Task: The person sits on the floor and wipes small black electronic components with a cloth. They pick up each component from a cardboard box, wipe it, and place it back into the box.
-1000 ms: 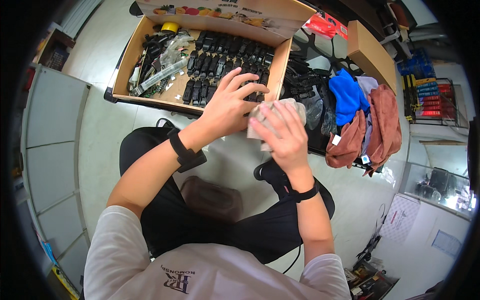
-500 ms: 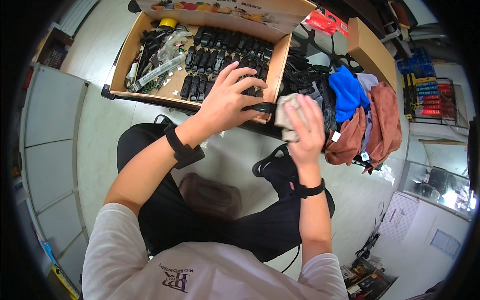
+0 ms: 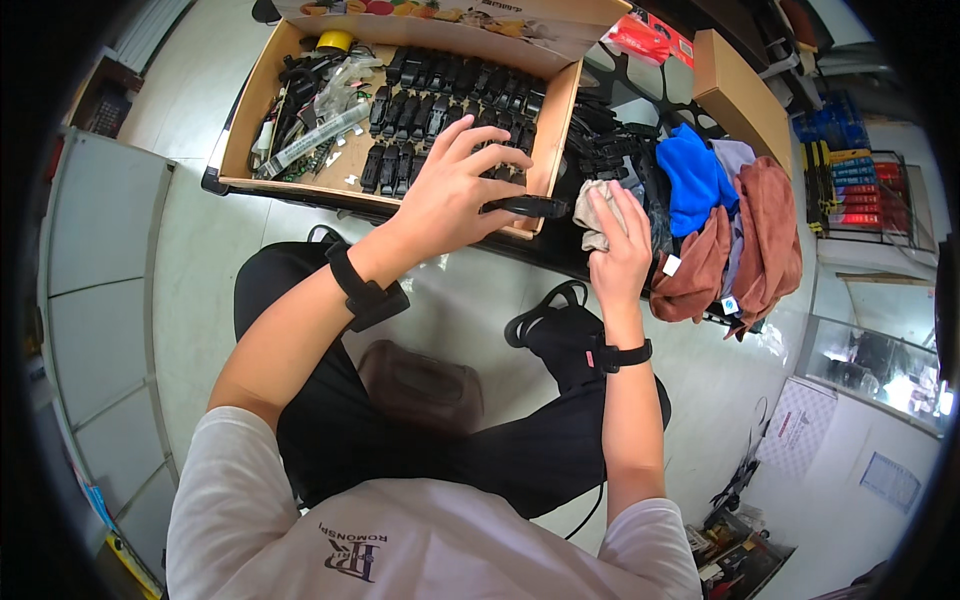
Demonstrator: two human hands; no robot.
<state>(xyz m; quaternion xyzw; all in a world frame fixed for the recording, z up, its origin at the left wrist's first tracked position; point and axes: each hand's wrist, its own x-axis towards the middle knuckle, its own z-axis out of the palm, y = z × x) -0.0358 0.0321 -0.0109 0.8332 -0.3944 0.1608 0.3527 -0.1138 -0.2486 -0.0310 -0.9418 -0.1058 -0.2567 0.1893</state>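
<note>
My left hand (image 3: 456,190) pinches a small black elongated plastic item (image 3: 527,206) between thumb and fingers, over the near right corner of a cardboard box (image 3: 563,135). What the item is cannot be made out. Inside the box stand several rows of similar black pieces (image 3: 408,115). My right hand (image 3: 621,245) grips a crumpled beige cloth (image 3: 592,213), just right of the black item and apart from it. Each wrist wears a black band.
Cables, plastic bags and a yellow roll (image 3: 334,41) fill the box's left part. Right of it lie black parts (image 3: 607,140), a blue cloth (image 3: 688,180) and brown cloths (image 3: 770,235). A brown stool (image 3: 420,388) stands between my legs; white cabinets (image 3: 100,290) line the left.
My right hand has drawn the beige cloth off the black item, moving slightly right and away from me. The left hand keeps its hold, nearly still.
</note>
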